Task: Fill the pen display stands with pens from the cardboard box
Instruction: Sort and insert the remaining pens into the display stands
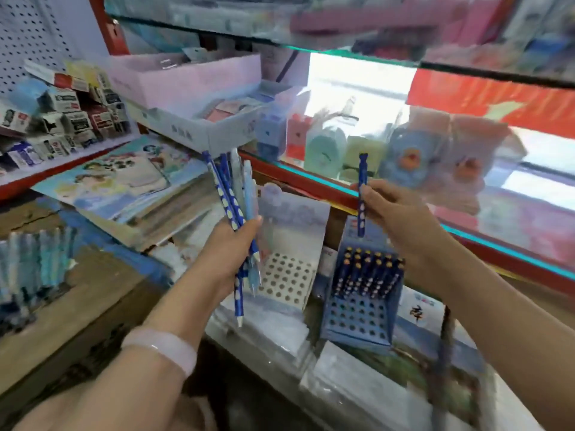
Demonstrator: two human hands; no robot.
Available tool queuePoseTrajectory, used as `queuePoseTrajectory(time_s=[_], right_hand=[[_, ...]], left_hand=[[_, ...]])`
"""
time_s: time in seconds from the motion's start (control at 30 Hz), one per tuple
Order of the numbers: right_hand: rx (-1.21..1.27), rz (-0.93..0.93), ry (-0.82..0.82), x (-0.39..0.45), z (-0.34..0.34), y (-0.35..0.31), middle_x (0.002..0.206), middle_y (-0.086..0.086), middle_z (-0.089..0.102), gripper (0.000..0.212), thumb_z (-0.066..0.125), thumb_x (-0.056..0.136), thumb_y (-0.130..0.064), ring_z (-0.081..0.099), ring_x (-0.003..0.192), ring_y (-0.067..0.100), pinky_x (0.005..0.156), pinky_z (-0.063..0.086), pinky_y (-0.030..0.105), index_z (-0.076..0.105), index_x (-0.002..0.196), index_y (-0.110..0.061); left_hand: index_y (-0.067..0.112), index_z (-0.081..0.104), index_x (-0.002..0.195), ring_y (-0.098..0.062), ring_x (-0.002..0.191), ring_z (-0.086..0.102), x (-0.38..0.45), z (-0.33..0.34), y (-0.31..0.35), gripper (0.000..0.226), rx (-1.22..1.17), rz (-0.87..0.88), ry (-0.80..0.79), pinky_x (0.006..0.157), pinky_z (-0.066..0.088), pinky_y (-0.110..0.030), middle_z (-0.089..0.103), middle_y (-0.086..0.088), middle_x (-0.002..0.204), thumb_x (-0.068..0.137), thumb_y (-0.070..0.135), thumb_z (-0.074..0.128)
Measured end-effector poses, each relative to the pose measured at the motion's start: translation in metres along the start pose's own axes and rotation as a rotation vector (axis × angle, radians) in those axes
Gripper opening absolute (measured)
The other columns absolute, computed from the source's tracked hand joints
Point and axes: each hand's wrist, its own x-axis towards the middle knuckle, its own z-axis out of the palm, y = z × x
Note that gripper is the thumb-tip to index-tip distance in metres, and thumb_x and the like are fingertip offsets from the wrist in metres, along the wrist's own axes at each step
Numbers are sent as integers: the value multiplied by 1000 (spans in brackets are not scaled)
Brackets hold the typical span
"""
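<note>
Upright, tip down, pen [362, 194] pinched in right hand [395, 213], above blue stand [357, 318]

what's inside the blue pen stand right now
The blue pen stand holds dark blue pens upright in its back rows; the front rows of holes are empty. The pens' lower ends are hidden inside the stand. The right hand holds one more pen above it.

picture books [124, 178] | pink tray [193, 79] | small boxes [62, 116] | red shelf edge [311, 181]
</note>
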Motion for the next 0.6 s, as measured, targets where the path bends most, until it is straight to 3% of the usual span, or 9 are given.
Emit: queuePoseTrajectory(time_s=[0.1,0.2,0.27,0.4,0.5,0.6], right_hand=[[-294,-8,70,-23,-26,13,77,11,60,19,60,90,-26,54,73,19,72,43,34,66,79,-11],[-654,-25,135,-52,-30,38,74,0,64,11,59,90,-23,60,71,19,66,47,25,62,83,-15],[-789,-16,127,-64,-27,56,77,0,65,11,58,92,-22,60,74,20,56,39,20,60,90,-12],[-861,18,129,-66,-21,81,90,13,67,15,55,93,-20,61,79,27,61,40,30,56,95,-5],[-875,40,108,-63,-19,91,86,12,65,13,53,94,-21,58,73,26,60,39,31,50,90,-10],[-894,56,84,-63,-18,100,74,7,56,13,53,95,-21,45,58,14,58,34,28,48,88,-11]], left_hand=[[13,52,90,-5,41,55,-10,22,-15,15,77,-13,-66,41,39,-18,56,-5,62,95,26,48],[15,50,85,-7,46,56,-15,33,-26,15,106,-33,-77,40,39,-17,55,-7,63,95,26,48],[14,50,85,-8,50,57,-15,39,-30,15,95,-57,-55,41,42,-19,55,-7,65,95,25,49],[10,50,87,-14,58,57,-13,46,-33,14,53,-79,-21,37,42,-16,51,-9,67,94,22,50],[9,50,91,-14,57,57,-9,45,-36,15,67,-79,-15,38,42,-17,53,-9,67,94,23,50],[8,52,90,-13,54,58,-6,43,-39,18,94,-81,-3,42,44,-20,54,-8,63,94,25,51]])
